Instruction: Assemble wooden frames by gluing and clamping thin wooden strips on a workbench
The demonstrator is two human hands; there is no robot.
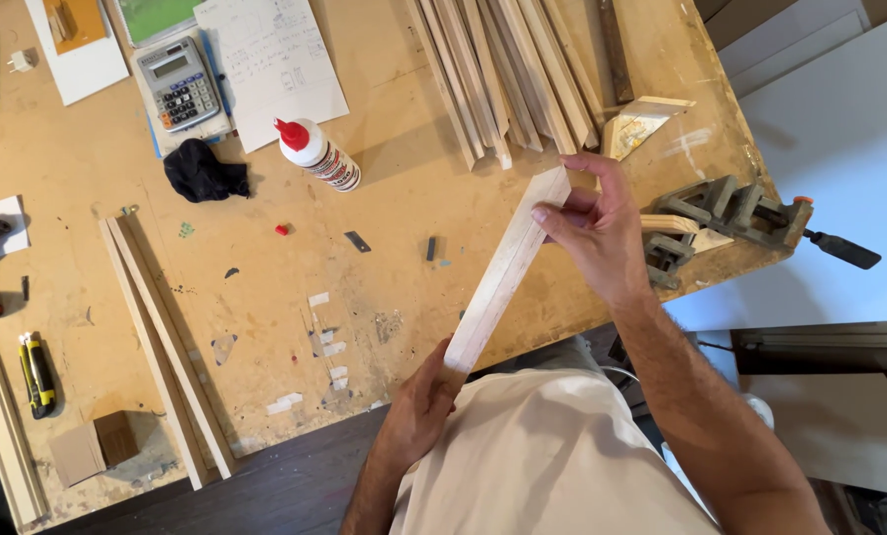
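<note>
We hold a pale wooden strip [503, 272] slanted over the near edge of the bench [265, 297], one end in each hand. Our left hand [418, 406] is closed around its lower end, just off the bench edge and above our lap. Our right hand [597, 223] pinches the upper end between thumb and fingers, over the bench's right part. The two hands are well apart, with the strip's whole length between them.

On the far left, a yellow and black knife [35, 372] lies near the bench's left edge, and a pair of long strips [166, 347] runs slantwise toward the near edge. Further back sit a calculator [176, 84], a sheet of paper [270, 64] and a black cloth [204, 170]. A glue bottle [316, 154] with a red cap lies on its side, well apart from the held strip. The middle of the bench, left of the strip, is open, with only small scraps on it.

Beyond our right hand lies a bundle of strips [508, 69]. Just beside that hand, a corner clamp [726, 213] sits at the bench's right edge, crowding that side.
</note>
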